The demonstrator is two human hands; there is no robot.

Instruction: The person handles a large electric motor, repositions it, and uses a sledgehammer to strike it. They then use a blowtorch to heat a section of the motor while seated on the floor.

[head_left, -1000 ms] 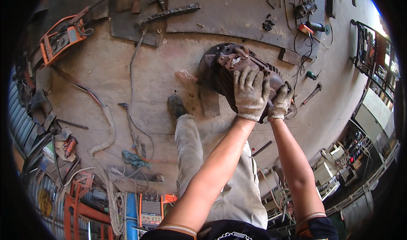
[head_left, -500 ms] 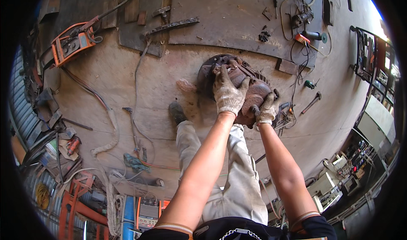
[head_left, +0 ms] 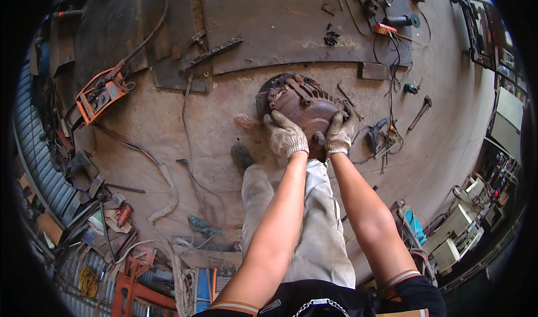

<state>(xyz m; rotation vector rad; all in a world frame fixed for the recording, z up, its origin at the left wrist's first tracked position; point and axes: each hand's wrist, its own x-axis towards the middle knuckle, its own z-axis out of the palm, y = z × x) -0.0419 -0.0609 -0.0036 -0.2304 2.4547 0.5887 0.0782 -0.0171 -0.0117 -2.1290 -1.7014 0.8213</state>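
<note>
L grip (head_left: 286,135) & R grip (head_left: 339,133), gloved, grasping rusty metal hsg (head_left: 304,109) betw. them

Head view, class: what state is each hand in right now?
Left hand: touching the casting at its near left; grip unclear.
Right hand: holding the casting's right end.

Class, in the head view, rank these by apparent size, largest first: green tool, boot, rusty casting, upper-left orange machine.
1. Rusty casting
2. Orange machine
3. Boot
4. Green tool
</note>
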